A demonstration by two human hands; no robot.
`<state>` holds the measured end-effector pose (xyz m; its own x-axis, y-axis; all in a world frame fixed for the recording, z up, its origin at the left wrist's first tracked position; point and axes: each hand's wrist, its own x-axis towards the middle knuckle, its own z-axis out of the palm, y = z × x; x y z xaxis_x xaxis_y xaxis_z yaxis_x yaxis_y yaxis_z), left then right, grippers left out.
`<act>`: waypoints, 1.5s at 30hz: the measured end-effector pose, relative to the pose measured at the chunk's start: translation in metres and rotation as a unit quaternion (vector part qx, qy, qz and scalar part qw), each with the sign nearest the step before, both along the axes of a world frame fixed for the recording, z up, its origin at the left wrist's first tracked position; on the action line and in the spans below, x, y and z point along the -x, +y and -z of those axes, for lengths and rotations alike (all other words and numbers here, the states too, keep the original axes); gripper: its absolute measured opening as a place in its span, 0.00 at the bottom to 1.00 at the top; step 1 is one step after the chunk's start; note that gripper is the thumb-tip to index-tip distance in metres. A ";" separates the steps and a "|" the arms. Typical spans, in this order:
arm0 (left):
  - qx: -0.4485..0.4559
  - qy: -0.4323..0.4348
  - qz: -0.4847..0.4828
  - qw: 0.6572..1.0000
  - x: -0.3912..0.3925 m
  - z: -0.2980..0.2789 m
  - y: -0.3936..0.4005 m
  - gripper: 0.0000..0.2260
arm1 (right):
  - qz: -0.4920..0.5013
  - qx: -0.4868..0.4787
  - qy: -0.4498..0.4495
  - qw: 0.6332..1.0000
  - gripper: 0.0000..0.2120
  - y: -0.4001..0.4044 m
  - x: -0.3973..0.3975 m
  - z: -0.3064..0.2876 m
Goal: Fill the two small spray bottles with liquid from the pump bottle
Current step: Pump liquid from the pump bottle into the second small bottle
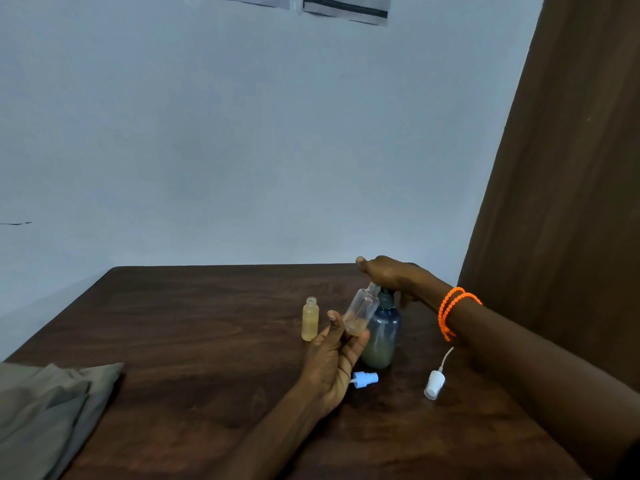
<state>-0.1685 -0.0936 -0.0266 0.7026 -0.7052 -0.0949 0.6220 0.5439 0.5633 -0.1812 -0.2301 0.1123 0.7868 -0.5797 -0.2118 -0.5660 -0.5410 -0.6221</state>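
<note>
None of the bottles carries a label that can be read, and the two printed sheets (pixel 346 6) taped high on the wall are too blurred to make out any words.

The tabletop (pixel 194 323) is dark brown wood grain, pushed against a pale blue-grey wall (pixel 242 133). A brown curtain (pixel 571 168) hangs behind and to the right of the pump bottle, and a folded grey-green cloth (pixel 52 410) lies far to its left at the near edge.

The pump bottle (pixel 382 336) stands upright, smoky blue and see-through, with a cloudy liquid in its lower part and a darker collar on top. The right hand (pixel 388 273) rests on the pump head, palm down, fingers lying together over it and the thumb stretched out to the left; two orange bead bracelets (pixel 450 311) circle that wrist. The left hand (pixel 334 358) pinches the clear spray bottle (pixel 362 310) between thumb and fingers near its base, tilting its open neck up against the pump spout; a little liquid sits at its bottom. Just left of the pump bottle the second spray bottle (pixel 310 318) stands upright and uncapped, filled almost to the shoulder with pale amber liquid. Just in front of the pump bottle lies a light blue spray top (pixel 365 378), and nearby to the right a white spray top (pixel 434 384) with its thin dip tube.
</note>
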 end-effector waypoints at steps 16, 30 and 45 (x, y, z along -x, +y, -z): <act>-0.009 0.001 -0.002 1.000 0.004 -0.005 0.002 0.18 | -0.006 0.037 -0.008 0.999 0.27 -0.001 -0.001 0.007; -0.003 -0.004 0.002 1.000 0.002 -0.004 0.002 0.15 | -0.011 0.011 -0.033 0.999 0.28 -0.003 0.000 0.006; 0.001 0.020 0.003 1.000 0.004 -0.005 0.002 0.15 | -0.012 0.018 -0.017 1.000 0.22 -0.002 0.000 0.000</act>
<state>-0.1724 -0.0913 -0.0221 0.6933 -0.7103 -0.1219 0.6481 0.5405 0.5365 -0.1814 -0.2319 0.1123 0.8068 -0.5675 -0.1643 -0.5317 -0.5761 -0.6208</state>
